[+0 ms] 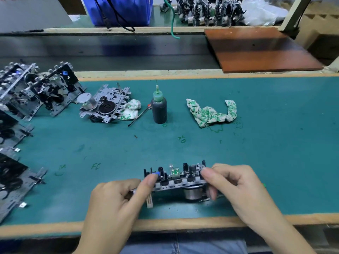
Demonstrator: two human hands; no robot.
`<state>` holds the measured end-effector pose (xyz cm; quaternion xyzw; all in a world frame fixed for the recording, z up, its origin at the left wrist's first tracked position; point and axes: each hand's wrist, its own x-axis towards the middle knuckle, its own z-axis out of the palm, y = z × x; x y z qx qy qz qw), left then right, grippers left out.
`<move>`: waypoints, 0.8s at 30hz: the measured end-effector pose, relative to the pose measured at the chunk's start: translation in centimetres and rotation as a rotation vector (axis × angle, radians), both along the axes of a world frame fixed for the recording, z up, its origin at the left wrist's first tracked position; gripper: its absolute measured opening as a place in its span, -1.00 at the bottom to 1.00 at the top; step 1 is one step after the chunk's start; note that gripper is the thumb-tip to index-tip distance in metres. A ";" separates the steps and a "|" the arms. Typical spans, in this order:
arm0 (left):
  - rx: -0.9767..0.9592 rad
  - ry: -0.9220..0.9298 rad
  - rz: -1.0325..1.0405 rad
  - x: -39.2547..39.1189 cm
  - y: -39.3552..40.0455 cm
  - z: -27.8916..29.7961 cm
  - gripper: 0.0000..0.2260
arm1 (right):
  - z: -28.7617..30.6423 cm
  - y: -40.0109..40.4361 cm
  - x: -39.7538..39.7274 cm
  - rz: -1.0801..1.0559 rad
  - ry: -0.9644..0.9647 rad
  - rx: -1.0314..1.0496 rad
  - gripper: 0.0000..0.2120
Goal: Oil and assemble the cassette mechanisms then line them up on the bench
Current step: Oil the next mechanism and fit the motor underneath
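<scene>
- Green matting is covering the bench [256, 162], which is filling the middle of the frame; a dark conveyor strip is running behind it, with a brown board [260, 50] at upper right.
- Low in the centre, the cassette mechanism [176, 180] is being held edge-up just above the bench. The left hand [113, 202] is pinching its left end between thumb and curled fingers; the right hand [236, 187] is pinching its right end the same way.
- Judged progress: several mechanisms [27, 92] are lying in rows along the left edge, so part of the batch appears handled; whether they are oiled cannot be told. One loose mechanism [104, 105] at centre left is lying apart, motor side up, seemingly awaiting work.
- The oil bottle [158, 107], needle tip up, is standing upright in mid-frame, untouched; a thin probe [139, 116] is lying just beside it.
- A stained rag [211, 112] is lying right of the bottle, a smaller rag [131, 109] touching the loose mechanism.
- Nothing is blocking the path between hands and bottle; green stains are dotting the mat.
</scene>
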<state>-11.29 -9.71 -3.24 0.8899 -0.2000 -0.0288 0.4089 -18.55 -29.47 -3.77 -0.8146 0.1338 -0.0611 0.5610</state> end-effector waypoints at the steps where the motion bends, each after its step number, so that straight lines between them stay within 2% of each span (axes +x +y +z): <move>1: 0.011 -0.001 0.008 0.1 -0.2 0.1 -0.31 | 0.1 0.1 0.1 -0.004 0.010 -0.001 -0.47; 6: 0.050 0.094 0.066 1.0 -0.4 0.6 -0.23 | 0.8 0.1 0.2 0.029 0.140 -0.035 -0.35; 8: 0.191 0.128 0.091 1.4 -0.5 1.2 -0.25 | 0.9 0.4 0.2 0.020 0.179 -0.099 -0.30; 10: 0.436 0.014 0.116 1.3 -0.7 1.8 -0.30 | 0.7 0.5 0.0 -0.030 0.170 -0.282 -0.27; 12: 0.574 -0.101 0.149 1.1 -0.5 2.2 -0.22 | 0.6 0.1 -0.3 -0.078 0.112 -0.468 -0.29; 14: 0.483 -0.208 0.136 1.3 -0.1 2.2 -0.29 | 0.5 -0.4 -0.6 -0.108 -0.050 -0.391 -0.42; 16: 0.333 -0.350 0.037 1.5 0.1 2.1 -0.45 | 0.5 -0.6 -0.7 -0.086 -0.234 -0.296 -0.72; 17: 0.242 -0.414 -0.033 1.5 -0.1 1.9 -0.53 | 0.6 -0.5 -0.6 -0.047 -0.305 -0.310 -0.80; 20: 0.032 -0.426 -0.220 1.4 -1.2 1.8 -0.68 | 0.8 -0.1 -0.1 0.064 -0.380 -0.355 -0.70; 24: -0.003 -0.441 -0.318 1.7 -2.2 1.4 -0.71 | 0.8 -0.1 0.5 0.071 -0.307 -0.320 -0.61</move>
